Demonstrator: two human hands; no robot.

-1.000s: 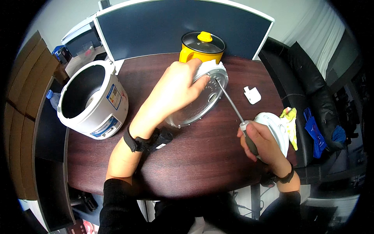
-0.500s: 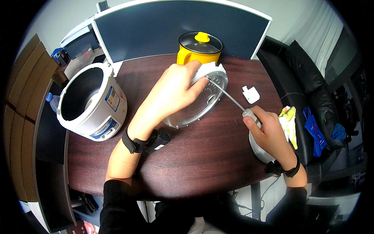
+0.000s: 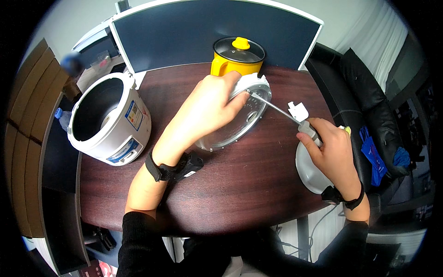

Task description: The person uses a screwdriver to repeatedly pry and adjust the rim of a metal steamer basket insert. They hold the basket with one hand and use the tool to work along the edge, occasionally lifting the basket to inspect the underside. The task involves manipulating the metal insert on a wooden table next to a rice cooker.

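A round lid, shiny with small holes on its inner face, stands tilted on the table. My left hand is closed on its upper rim, the thumb pressed on the inner face. In my right hand is a screwdriver, gripped by its grey handle. Its long metal shaft points up and left, and the tip meets the lid's edge beside my left thumb; whether it sits in a screw cannot be made out. Just beyond my right hand lies a small white plastic piece.
A white rice cooker body stands uncovered on the left. The yellow pot with a glass lid is at the back, before a dark partition. A whitish rounded shell lies under my right hand. Beyond the table's right edge is a black sofa.
My right hand and the screwdriver have shifted right and slightly away from me. The screwdriver's tip stays at the lid's edge. My left hand and the lid have barely moved.
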